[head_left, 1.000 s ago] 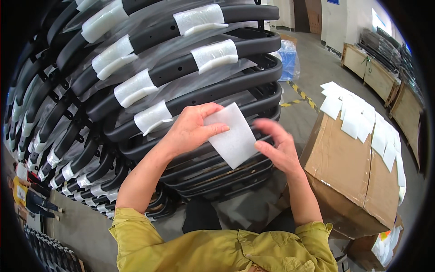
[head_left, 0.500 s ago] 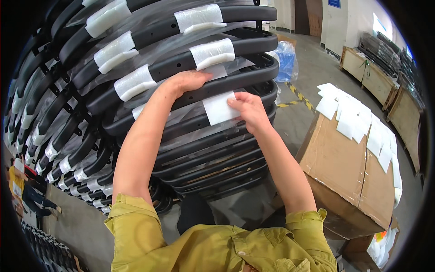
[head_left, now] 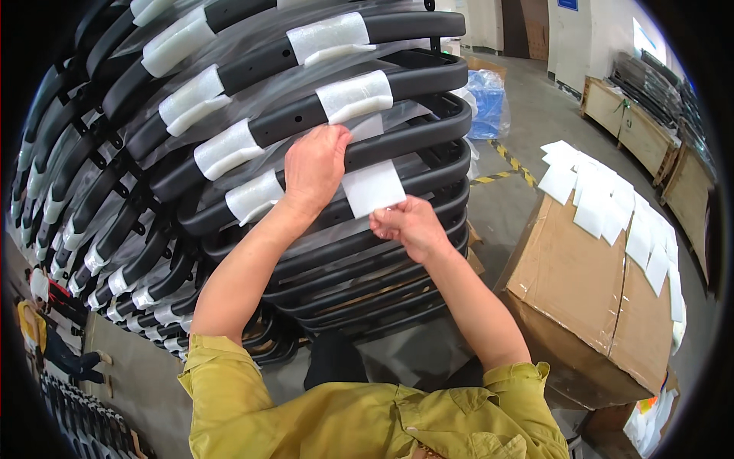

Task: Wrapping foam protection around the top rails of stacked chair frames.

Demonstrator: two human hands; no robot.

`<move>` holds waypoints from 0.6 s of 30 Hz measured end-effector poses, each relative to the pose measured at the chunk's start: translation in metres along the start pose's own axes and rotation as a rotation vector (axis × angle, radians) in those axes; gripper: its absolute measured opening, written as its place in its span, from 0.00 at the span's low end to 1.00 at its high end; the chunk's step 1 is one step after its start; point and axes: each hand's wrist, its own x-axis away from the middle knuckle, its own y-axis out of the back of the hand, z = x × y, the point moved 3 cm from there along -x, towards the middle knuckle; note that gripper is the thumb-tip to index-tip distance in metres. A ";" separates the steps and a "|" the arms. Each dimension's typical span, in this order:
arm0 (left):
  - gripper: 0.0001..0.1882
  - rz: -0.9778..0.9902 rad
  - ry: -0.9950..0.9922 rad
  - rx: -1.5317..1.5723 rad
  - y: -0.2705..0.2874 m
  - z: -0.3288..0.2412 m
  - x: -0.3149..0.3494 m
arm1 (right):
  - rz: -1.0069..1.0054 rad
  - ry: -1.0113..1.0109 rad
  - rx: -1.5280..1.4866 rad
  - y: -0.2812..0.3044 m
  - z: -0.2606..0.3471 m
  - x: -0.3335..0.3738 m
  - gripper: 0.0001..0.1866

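Note:
A white foam sheet (head_left: 373, 186) hangs against a black curved metal frame (head_left: 417, 126) in the stack before me. My right hand (head_left: 413, 228) pinches the sheet's lower edge between thumb and fingers. Up and to the left, my left hand (head_left: 317, 167) is closed, its fingertips bunched close to a bar; what they hold, if anything, is hidden. A white foam wrap (head_left: 254, 196) sits around a bar left of that hand, and another foam wrap (head_left: 355, 97) lies on the bar above it. Clear plastic film (head_left: 306, 239) runs between the frames.
On my right stands a large cardboard box (head_left: 569, 268) with several white foam sheets (head_left: 604, 203) spread over its top. Beyond are a blue plastic-wrapped bundle (head_left: 487, 103), striped floor tape (head_left: 511, 161) and wooden crates (head_left: 634, 130). At far left a person (head_left: 65, 344) is near more frames.
My right hand has moved down from the sheet's right edge to its lower edge. My left hand has drawn its fingers together and turned upward beside the bar.

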 end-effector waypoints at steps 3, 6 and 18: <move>0.03 -0.161 -0.258 -0.099 0.008 -0.020 -0.002 | 0.015 0.082 0.086 -0.003 0.026 -0.013 0.05; 0.06 -0.081 -0.543 -0.189 0.005 -0.030 0.012 | -0.049 0.084 0.193 -0.008 0.042 -0.021 0.08; 0.21 0.025 -0.400 -0.166 -0.010 -0.025 0.008 | -0.041 0.222 -0.071 -0.006 0.018 0.000 0.14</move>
